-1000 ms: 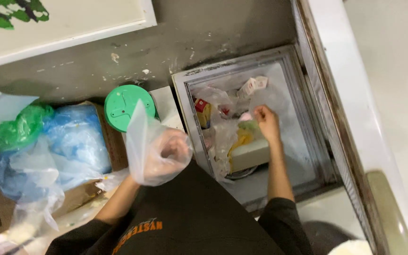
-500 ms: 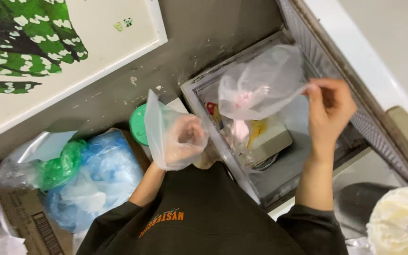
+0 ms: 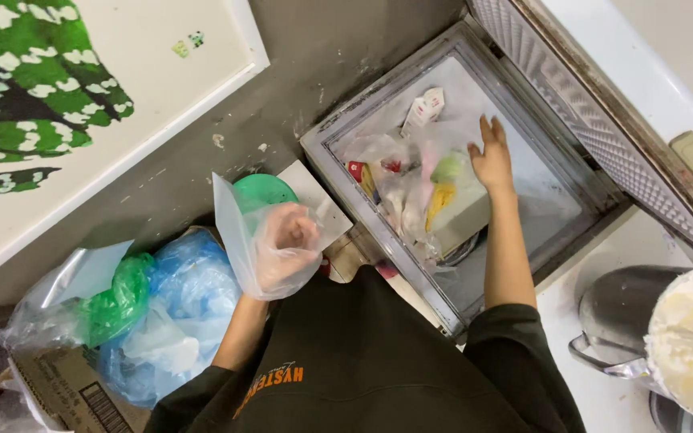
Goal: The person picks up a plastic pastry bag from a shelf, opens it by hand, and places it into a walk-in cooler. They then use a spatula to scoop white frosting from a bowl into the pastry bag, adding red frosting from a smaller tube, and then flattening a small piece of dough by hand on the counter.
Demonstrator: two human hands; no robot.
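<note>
The right hand (image 3: 492,160) has its fingers spread flat and released, hovering over the bagged packets (image 3: 411,188) piled inside the open chest freezer (image 3: 559,200). The left hand (image 3: 286,244) sits inside a clear plastic bag (image 3: 254,240), fingers loosely curled against the film, above the blue bags (image 3: 178,305) in a cardboard box (image 3: 58,385).

Left hand (image 3: 286,240) is inside a clear plastic bag (image 3: 258,236), held up over blue bags (image 3: 178,305). Right hand (image 3: 492,156), fingers spread, rests on bagged food (image 3: 427,192) in open chest freezer (image 3: 555,188).
</note>
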